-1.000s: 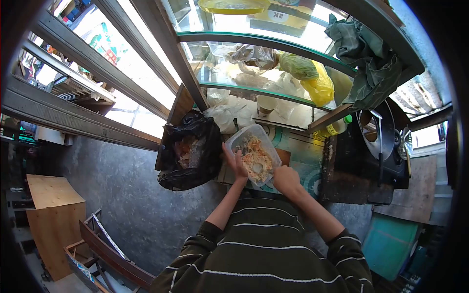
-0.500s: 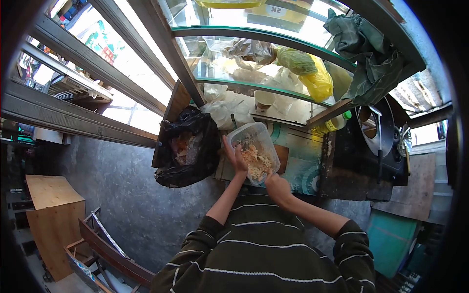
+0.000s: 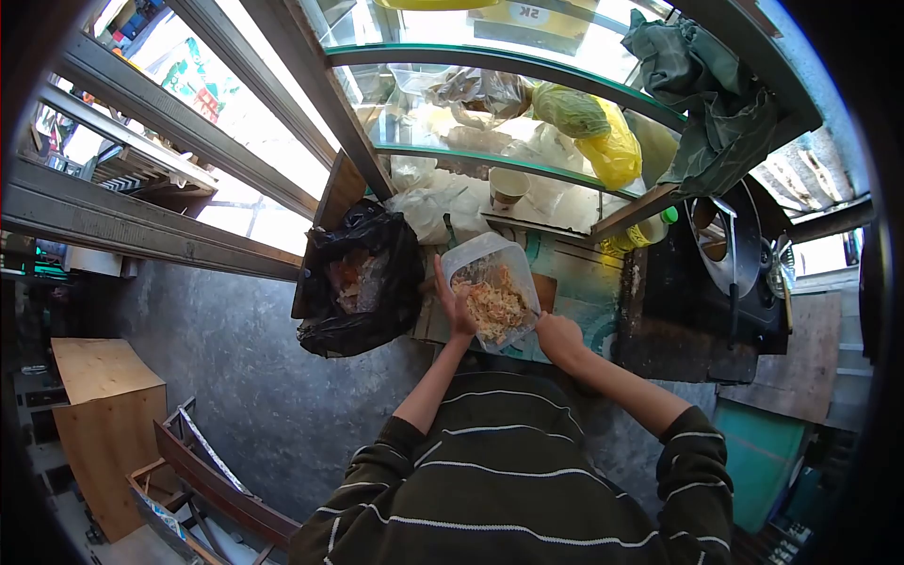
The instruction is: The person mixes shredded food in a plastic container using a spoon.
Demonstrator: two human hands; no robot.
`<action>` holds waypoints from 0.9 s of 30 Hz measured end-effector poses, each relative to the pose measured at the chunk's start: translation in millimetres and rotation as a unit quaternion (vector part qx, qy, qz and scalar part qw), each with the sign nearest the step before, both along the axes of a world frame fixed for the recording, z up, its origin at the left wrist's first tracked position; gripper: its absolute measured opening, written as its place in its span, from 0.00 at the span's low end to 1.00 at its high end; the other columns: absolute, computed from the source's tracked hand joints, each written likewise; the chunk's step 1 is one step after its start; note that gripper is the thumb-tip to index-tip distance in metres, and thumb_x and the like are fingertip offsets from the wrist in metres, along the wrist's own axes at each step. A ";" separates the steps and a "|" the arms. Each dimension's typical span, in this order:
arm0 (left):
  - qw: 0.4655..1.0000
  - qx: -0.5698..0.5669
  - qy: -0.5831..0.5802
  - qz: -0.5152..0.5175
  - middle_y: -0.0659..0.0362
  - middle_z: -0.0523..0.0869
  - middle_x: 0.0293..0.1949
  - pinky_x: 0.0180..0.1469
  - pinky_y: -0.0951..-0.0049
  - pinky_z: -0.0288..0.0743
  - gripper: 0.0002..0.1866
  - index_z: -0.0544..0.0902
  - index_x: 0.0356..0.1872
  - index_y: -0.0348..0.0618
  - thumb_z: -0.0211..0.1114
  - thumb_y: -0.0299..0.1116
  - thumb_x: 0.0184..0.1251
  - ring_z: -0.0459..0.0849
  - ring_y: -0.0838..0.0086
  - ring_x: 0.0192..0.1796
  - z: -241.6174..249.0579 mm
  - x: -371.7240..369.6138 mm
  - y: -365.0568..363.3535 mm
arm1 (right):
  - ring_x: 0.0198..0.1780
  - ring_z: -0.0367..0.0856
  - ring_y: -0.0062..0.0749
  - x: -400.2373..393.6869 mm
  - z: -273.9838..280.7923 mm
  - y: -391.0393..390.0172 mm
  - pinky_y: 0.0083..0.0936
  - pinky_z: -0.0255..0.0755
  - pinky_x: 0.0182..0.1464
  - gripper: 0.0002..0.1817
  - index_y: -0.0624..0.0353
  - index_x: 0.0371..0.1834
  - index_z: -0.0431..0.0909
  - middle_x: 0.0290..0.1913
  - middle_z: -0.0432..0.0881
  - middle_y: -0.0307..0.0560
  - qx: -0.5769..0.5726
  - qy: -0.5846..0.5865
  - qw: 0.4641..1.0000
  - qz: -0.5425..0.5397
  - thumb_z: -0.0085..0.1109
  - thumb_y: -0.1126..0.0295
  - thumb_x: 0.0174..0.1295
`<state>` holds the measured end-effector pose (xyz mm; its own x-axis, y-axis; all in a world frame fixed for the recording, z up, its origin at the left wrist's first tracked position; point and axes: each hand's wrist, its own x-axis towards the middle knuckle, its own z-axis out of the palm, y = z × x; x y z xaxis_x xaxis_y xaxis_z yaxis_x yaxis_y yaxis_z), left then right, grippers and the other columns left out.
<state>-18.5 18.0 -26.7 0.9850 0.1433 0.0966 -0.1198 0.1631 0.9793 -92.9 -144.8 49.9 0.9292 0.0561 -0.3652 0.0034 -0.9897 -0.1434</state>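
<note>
A clear plastic container [image 3: 508, 254] stands tilted in front of me, with a crumbly orange and pale food mixture [image 3: 496, 306] in its lower part. My left hand [image 3: 459, 309] grips the container's left wall, fingers along the outside and thumb at the rim. At the lower right corner, my right hand [image 3: 561, 339] is closed around the handle of a thin utensil, probably a spoon; its far end is hidden or too small to make out.
Left of the container is a black plastic bag [image 3: 400, 273] holding scraps. Behind stand a paper cup [image 3: 508, 185] and glass shelves with a yellow bag [image 3: 614, 155]. To the right are a green-capped bottle [image 3: 650, 231] and a stove [image 3: 753, 292] with a pan.
My right hand has moved right, from over the container's near edge to its right corner. The food mixture looks turned over and spread out more.
</note>
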 end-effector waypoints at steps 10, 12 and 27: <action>0.995 -0.098 0.010 0.018 0.49 0.52 0.66 0.67 0.64 0.43 0.40 0.50 0.67 0.38 0.51 0.38 0.49 0.52 0.61 0.67 -31.6 -4.1 -3.0 | 0.35 0.78 0.54 -21.7 -38.2 17.7 0.38 0.70 0.34 0.12 0.69 0.33 0.77 0.27 0.77 0.63 0.300 0.069 0.940 -0.145 0.50 0.70 0.54; 0.995 -0.094 0.006 0.013 0.49 0.52 0.66 0.67 0.64 0.42 0.40 0.49 0.67 0.38 0.50 0.37 0.50 0.52 0.61 0.67 -30.0 -5.3 -1.0 | 0.34 0.78 0.54 -23.3 -33.8 15.1 0.37 0.70 0.34 0.12 0.67 0.34 0.78 0.27 0.77 0.62 0.305 0.082 0.936 -0.158 0.50 0.70 0.54; 0.990 -0.111 0.058 0.066 0.51 0.54 0.64 0.62 0.67 0.50 0.35 0.49 0.67 0.41 0.48 0.37 0.57 0.60 0.64 0.59 -11.7 -9.0 -2.2 | 0.30 0.79 0.55 -7.0 57.5 17.0 0.44 0.72 0.33 0.18 0.58 0.47 0.73 0.26 0.78 0.58 0.101 -0.050 0.988 -0.105 0.44 0.74 0.52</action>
